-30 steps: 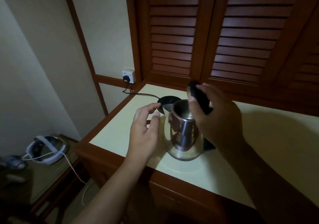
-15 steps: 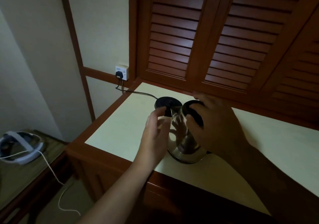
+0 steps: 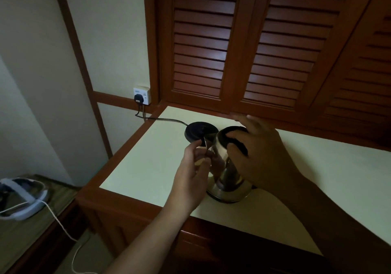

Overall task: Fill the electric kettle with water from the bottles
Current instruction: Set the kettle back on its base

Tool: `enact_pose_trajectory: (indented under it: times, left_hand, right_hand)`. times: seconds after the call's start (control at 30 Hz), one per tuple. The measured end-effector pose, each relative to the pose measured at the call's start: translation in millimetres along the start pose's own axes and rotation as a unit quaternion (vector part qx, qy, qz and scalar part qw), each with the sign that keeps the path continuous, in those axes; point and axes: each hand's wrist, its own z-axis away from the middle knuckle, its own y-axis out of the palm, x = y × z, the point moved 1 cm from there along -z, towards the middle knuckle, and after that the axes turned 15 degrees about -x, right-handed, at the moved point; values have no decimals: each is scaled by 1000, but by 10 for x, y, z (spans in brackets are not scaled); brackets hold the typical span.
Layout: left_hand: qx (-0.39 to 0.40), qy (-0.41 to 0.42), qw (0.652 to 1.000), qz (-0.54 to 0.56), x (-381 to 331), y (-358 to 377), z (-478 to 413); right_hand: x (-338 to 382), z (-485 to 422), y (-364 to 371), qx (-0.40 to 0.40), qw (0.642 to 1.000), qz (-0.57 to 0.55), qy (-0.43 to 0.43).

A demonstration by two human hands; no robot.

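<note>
A stainless steel electric kettle [image 3: 227, 174] stands upright on a pale countertop [image 3: 148, 168], near its front edge. The right hand [image 3: 260, 153] lies over the kettle's black lid [image 3: 236, 134], fingers spread across it. The left hand [image 3: 194, 168] touches the kettle's left side by the spout, fingers loosely curled, holding nothing. Just beyond sits the black power base [image 3: 198, 131], its cord [image 3: 165, 119] running left to a wall socket [image 3: 142, 95]. Louvered wooden doors [image 3: 243, 41] rise behind.

The steel electric kettle [image 3: 227, 174] stands upright near the countertop's front edge, black lid [image 3: 236, 138] down, just beside its base [image 3: 200, 133].
</note>
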Motion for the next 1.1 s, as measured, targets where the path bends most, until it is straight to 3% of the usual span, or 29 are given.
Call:
enact_pose_trajectory:
  times: [0.13, 0.43, 0.67, 0.8, 1.1]
  left_hand:
    - [46, 9, 999, -18, -132, -6, 15]
    - [123, 41, 988, -82, 24, 80, 43]
    - [125, 20, 986, -111, 28, 182, 88]
    - [108, 7, 988, -109, 30, 227, 95]
    - [59, -23, 993, -101, -66, 323, 177]
  right_hand:
    - [-159, 127, -93, -58, 989, -117, 68]
    - [-547, 601, 73, -107, 902, -264, 325]
    - [-719, 633, 271, -148, 862, -297, 382]
    - [-825, 617, 340, -125, 855, -320, 388]
    - [-909, 472, 395, -83, 798, -408, 435]
